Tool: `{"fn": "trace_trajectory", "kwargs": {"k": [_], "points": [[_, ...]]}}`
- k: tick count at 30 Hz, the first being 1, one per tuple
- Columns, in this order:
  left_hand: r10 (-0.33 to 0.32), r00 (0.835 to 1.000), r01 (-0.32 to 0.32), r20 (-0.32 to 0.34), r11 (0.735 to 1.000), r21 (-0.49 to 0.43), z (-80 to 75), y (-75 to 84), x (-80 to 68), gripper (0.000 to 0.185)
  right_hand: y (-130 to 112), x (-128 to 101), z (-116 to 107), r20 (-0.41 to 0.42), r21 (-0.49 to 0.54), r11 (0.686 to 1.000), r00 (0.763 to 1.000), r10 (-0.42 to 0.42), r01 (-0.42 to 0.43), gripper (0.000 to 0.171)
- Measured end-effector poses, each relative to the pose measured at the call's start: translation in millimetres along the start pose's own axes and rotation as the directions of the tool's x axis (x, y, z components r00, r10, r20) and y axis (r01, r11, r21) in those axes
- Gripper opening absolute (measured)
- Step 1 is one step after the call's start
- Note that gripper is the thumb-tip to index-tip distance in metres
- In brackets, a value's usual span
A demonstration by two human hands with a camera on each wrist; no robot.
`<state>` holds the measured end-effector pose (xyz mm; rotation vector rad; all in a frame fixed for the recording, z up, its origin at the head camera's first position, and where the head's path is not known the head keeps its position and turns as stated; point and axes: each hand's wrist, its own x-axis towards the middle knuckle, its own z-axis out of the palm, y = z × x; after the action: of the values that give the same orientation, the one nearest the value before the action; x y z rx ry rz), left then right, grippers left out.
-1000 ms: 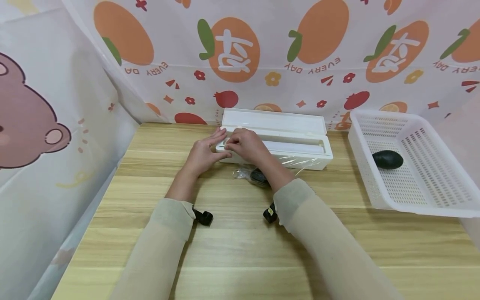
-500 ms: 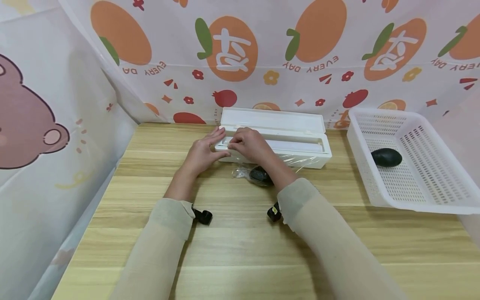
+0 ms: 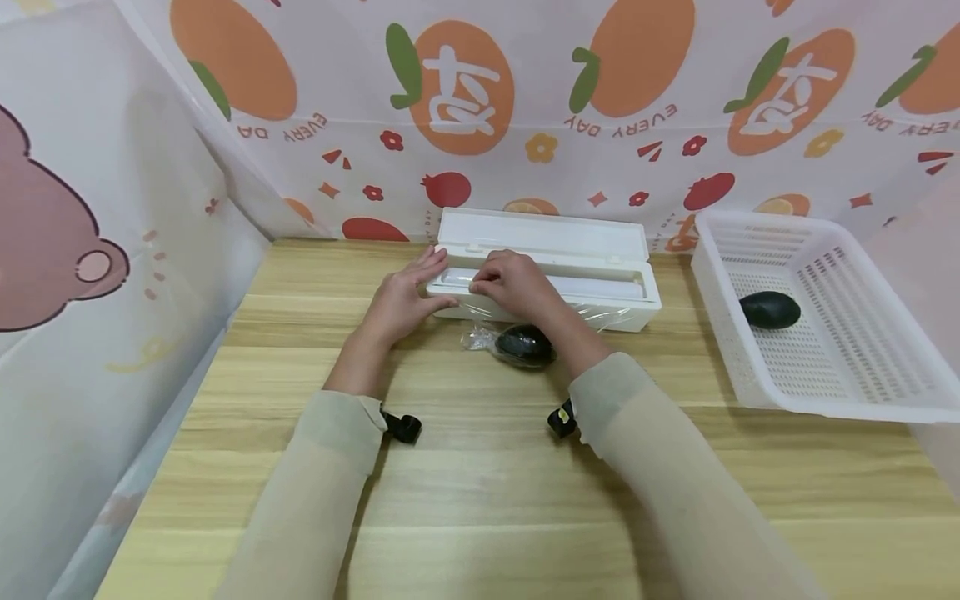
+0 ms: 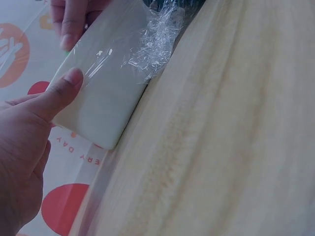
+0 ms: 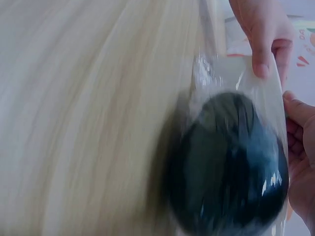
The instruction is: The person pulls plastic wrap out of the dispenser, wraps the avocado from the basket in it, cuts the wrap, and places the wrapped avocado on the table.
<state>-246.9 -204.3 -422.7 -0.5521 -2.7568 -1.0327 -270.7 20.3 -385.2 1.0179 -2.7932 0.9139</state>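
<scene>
A white cling film box (image 3: 637,317) stands at the back of the table with its lid (image 3: 540,233) raised and a film roll (image 3: 592,287) inside. My left hand (image 3: 400,304) holds the box's left end, thumb on the front face and fingers over the top. My right hand (image 3: 519,285) pinches a small slide cutter at the box's front rim; only a green bit of the cutter (image 4: 66,52) shows below the fingertips in the left wrist view. Clear film hangs down the front. Before the box lies a dark avocado (image 3: 525,346) wrapped in film, its crumpled end to the left.
At the right stands a white perforated basket (image 3: 716,329) with another dark avocado (image 3: 771,310) in it. A patterned cloth (image 3: 570,179) hangs right behind the box. The wooden table (image 3: 465,483) spreads out in front.
My right hand has slid rightward along the box's front rim, uncovering more of the roll's left part and the wrapped avocado. My left hand stays on the box end.
</scene>
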Motion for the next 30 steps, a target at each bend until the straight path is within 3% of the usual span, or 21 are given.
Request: {"fn": "trace_trajectory", "kwargs": {"k": [20,30], "points": [[-0.043,0.999,0.044,0.025,0.999,-0.016,-0.1,0.6,-0.9,0.078,30,-37,-19,-0.07,0.001,1.0,0.997,-0.013,0.013,0.017],[-0.034,0.999,0.035,0.017,0.999,-0.036,1.0,1.4,2.3,0.079,44,-50,-31,-0.083,0.02,1.0,0.996,0.017,-0.015,0.017]]}}
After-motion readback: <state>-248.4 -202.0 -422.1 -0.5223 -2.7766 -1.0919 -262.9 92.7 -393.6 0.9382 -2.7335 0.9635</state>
